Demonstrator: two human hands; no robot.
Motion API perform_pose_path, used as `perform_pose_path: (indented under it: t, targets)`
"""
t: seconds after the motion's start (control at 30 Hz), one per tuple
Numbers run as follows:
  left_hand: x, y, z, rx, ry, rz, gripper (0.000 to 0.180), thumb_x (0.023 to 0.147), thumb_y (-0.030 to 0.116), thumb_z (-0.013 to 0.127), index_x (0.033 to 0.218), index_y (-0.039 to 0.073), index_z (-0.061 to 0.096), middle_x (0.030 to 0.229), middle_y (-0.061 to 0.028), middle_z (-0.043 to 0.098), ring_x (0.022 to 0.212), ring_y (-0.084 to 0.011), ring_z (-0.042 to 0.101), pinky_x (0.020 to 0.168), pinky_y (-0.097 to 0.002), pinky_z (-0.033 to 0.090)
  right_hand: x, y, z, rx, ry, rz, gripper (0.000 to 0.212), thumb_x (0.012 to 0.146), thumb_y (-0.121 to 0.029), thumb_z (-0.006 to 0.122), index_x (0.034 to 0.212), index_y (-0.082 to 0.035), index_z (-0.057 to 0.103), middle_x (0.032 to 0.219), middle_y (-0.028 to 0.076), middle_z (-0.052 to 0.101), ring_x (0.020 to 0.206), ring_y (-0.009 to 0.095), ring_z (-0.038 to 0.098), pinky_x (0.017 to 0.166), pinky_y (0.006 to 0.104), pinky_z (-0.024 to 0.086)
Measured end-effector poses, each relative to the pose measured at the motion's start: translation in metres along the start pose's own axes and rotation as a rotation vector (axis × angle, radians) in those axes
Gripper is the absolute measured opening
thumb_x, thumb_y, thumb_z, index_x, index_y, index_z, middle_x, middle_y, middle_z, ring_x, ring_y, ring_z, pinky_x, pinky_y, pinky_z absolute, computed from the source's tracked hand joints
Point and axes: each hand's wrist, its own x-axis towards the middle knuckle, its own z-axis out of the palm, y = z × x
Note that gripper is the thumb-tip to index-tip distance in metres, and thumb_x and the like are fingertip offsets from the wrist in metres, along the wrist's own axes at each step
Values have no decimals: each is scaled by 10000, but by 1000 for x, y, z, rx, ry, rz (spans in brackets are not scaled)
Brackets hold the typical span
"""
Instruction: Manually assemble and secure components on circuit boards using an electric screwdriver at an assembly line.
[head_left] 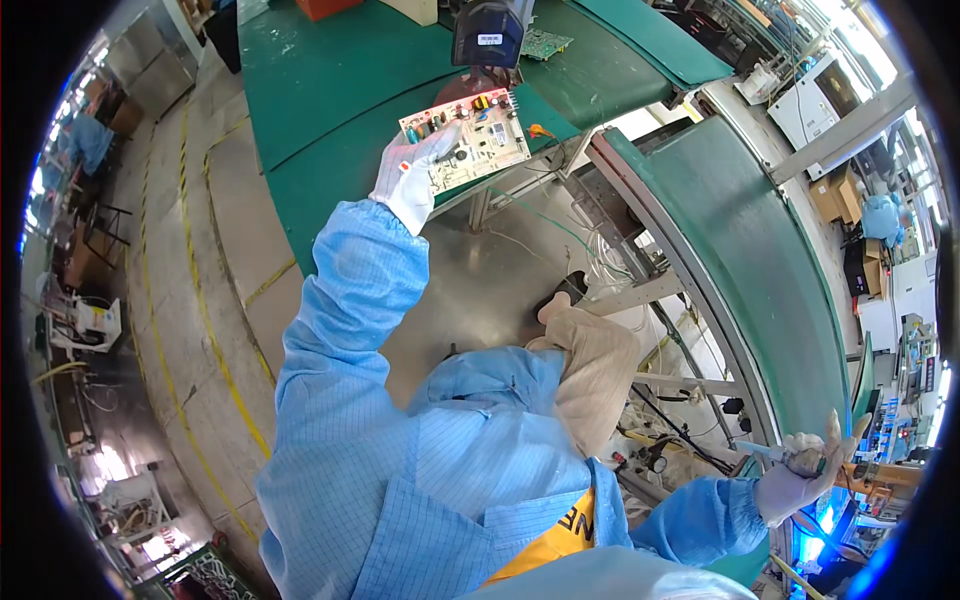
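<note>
My left hand [412, 178], in a white glove, grips a pale printed circuit board [485, 150] by its left edge. The board is tilted, its component side facing up, with capacitors and coils along the far edge. It is in front of a dark device [490, 38] with a small white label, over the edge of the green-topped bench [340, 125]. Far off to the right, my gloved right hand [798, 488] has its fingers stretched out and apart beside the belt. A small greyish lump shows by its palm; whether the hand touches it is unclear.
A green curved conveyor belt [760, 230] with a metal rail runs down the right side. Another green board [545, 42] lies behind the dark device. Cables [590, 250] and a metal frame [640, 295] are under the bench. Yellow-striped floor [190, 250] lies at left.
</note>
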Motion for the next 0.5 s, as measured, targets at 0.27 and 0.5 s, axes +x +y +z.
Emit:
perform_pose_path:
  t: [0.27, 0.5]
  targets:
    - [0, 2, -3, -134, 16, -126, 355, 867, 203, 672, 1120, -28, 578, 1079, -114, 655, 946, -180, 654, 853, -310, 527, 3, -1, -2, 42, -10, 65, 514, 969, -374, 419, 1290, 23, 482, 1177, 131, 602, 612, 71, 453, 474, 194, 370]
    - [23, 3, -3, -503, 221, -208, 315, 894, 132, 614, 1170, -14, 574, 1130, -117, 639, 1043, -234, 618, 929, -362, 505, 2, -1, 7, 61, -8, 1, 523, 963, -378, 432, 1311, 10, 476, 1141, 131, 610, 628, 69, 443, 458, 197, 345]
